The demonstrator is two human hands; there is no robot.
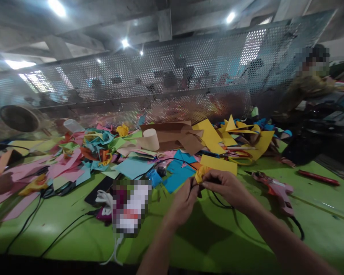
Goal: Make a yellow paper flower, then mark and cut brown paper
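My left hand [186, 200] and my right hand [225, 187] meet above the green table [189, 236], both pinched on a small folded yellow-orange paper piece [201, 173]. The fingers of each hand curl around its edges. A black cable [218, 200] runs under the hands. Just beyond them lie a yellow sheet [219, 164] and blue paper sheets [177, 173].
A pink glue gun [273, 189] lies right of my hands, a red pen-like tool [318, 177] further right. Red-handled scissors [236, 154] rest among piled coloured paper scraps [97, 152]. A paper roll [150, 139] stands behind. Another person's hand [0, 185] shows at left; a person [309, 84] sits far right.
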